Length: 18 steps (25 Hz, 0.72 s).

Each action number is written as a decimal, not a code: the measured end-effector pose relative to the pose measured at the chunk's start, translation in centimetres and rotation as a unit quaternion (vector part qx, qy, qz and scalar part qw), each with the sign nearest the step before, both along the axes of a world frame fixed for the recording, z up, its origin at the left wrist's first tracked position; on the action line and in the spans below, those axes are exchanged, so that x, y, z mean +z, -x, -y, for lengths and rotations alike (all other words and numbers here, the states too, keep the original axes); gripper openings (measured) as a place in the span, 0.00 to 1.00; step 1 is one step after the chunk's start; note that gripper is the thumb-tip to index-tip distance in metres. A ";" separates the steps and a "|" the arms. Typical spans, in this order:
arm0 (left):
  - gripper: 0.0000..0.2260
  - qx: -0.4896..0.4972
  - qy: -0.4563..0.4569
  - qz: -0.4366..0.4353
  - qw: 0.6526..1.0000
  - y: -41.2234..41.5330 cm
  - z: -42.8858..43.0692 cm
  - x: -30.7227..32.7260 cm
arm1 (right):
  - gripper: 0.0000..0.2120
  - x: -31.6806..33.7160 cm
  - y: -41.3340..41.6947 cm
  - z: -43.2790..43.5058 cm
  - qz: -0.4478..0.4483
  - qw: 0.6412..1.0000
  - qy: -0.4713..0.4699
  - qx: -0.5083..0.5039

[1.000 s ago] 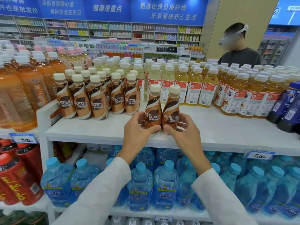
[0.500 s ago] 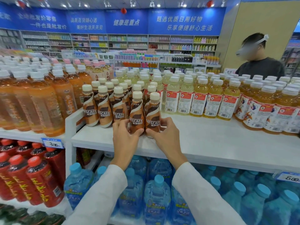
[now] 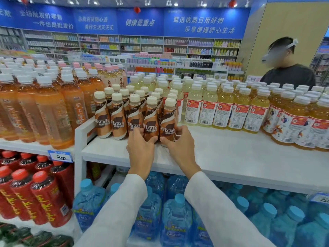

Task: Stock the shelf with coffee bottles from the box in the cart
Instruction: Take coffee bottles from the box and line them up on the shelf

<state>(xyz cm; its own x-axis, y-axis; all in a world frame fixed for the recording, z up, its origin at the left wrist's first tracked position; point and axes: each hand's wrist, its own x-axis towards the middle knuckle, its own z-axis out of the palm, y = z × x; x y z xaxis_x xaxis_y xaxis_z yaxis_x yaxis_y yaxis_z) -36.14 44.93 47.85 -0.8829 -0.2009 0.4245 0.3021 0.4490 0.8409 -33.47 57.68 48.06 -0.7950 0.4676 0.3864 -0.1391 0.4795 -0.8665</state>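
Several brown Nescafe coffee bottles with cream caps stand in rows on the white top shelf [image 3: 222,157]. My left hand [image 3: 141,149] grips the base of one front-row coffee bottle [image 3: 151,120]. My right hand [image 3: 178,143] grips the base of the coffee bottle [image 3: 168,120] beside it, the rightmost in the row. Both bottles stand upright on the shelf, pressed against the other coffee bottles [image 3: 117,118]. The box and the cart are out of view.
Yellow tea bottles [image 3: 222,109] fill the shelf right of the coffee, orange drink bottles [image 3: 53,111] the left shelf. Blue water jugs [image 3: 176,220] and red bottles [image 3: 44,198] sit below. A person in a dark shirt [image 3: 288,73] stands behind the shelf, far right.
Both hands slid the two coffee bottles leftward and back along the shelf until they joined the front row of coffee bottles. The view shifted with them.
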 end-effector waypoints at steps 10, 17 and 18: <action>0.20 -0.003 -0.016 -0.007 1.000 0.3 0.1 -0.2 | 0.26 -0.1 0.4 0.0 -0.004 1.000 -0.011 -0.006; 0.21 -0.002 -0.018 -0.002 1.000 0.4 0.0 -0.2 | 0.26 -0.1 0.3 0.2 0.002 1.000 -0.017 -0.009; 0.21 -0.002 -0.018 -0.003 1.000 0.4 0.0 -0.2 | 0.26 -0.1 0.2 0.3 0.004 1.000 -0.019 -0.009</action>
<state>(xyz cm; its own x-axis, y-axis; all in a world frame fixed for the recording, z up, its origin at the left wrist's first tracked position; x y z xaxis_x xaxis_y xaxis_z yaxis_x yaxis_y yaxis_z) -36.56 44.92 47.63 -0.8806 -0.2132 0.4232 0.3095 0.4175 0.8543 -33.68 57.41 47.95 -0.7893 0.4675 0.3980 -0.1236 0.5140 -0.8488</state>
